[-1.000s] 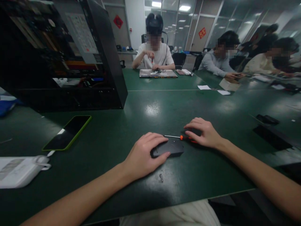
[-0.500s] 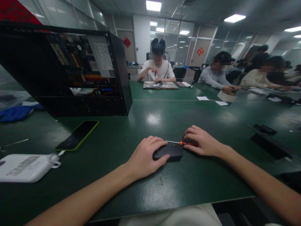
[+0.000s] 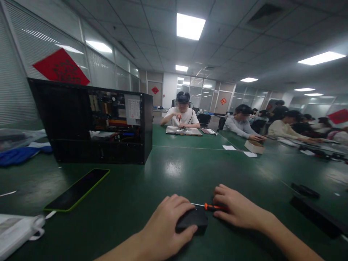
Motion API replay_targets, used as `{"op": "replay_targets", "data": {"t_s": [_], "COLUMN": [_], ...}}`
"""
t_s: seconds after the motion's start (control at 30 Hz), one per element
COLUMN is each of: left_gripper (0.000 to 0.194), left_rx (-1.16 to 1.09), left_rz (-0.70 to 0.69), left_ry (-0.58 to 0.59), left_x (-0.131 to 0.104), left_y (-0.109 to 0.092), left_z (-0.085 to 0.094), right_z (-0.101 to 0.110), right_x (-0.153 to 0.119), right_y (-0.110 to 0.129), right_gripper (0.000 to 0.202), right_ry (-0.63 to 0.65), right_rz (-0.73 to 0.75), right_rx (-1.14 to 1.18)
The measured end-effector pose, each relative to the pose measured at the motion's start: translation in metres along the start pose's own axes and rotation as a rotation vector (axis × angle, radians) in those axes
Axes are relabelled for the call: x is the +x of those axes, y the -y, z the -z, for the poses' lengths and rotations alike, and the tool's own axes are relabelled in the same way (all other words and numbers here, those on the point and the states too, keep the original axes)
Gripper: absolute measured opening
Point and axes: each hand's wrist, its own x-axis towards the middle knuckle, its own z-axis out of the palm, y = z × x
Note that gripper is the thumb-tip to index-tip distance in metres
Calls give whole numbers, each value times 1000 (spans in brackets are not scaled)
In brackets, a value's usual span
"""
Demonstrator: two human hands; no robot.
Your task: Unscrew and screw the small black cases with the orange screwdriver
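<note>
My left hand (image 3: 174, 221) grips a small black rectangular block (image 3: 193, 219) on the table, with the fingers over its far side and the thumb along its near side. A screwdriver (image 3: 208, 207) with an orange and black handle lies behind the block's far edge. Its thin metal shaft points left, toward the fingers of my left hand; the tip is hidden there. My right hand (image 3: 233, 206) is closed round the handle, its thumb below and fingers curled over the top.
An open black computer case (image 3: 122, 152) stands at the left. Nearer lie a phone (image 3: 78, 190) with a green edge and a white power bank (image 3: 20, 232). Black parts (image 3: 318, 217) lie at the right. Across the green table (image 3: 174, 174), a person (image 3: 182, 116) works on a flat panel (image 3: 170, 131).
The view has tilted upward, so the table and both hands sit lower in the picture and more ceiling shows. Both hands keep their hold on the block and the screwdriver.
</note>
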Motion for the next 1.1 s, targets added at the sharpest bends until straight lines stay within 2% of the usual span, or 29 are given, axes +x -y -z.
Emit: {"op": "replay_targets", "data": {"t_s": [0.13,0.27,0.37,0.47,0.53,0.63,0.73,0.9,1.1], "left_gripper": [38,39,38,36,36,37,39,38,37], "left_rx": [-30,-91,-129,-142,-146,-137,-117,-109,-108], "left_rz": [-37,-39,-58,-70,-77,-76,-65,-80,-98], "left_ry": [28,26,44,69,68,63,49,25,30], "left_x": [4,9,11,10,10,9,9,7,8], "left_y": [-1,1,3,4,4,3,3,3,3], "left_z": [-5,-7,-6,-4,-4,-5,-7,-10,-8], "right_z": [4,16,31,50,64,85,97,90,78], "right_x": [-2,-5,-8,-7,-2,14,35,58,56], "right_y": [-4,-9,-5,9,21,43,62,77,65], "right_gripper": [19,24,28,31,29,28,28,22,21], "right_ry": [-48,-197,-330,-443,-488,-521,-547,-537,-576], "right_rz": [-52,-130,-143,-126,-60,50,132,237,259], "right_rx": [78,266,300,240,196,147,61,-27,7]}}
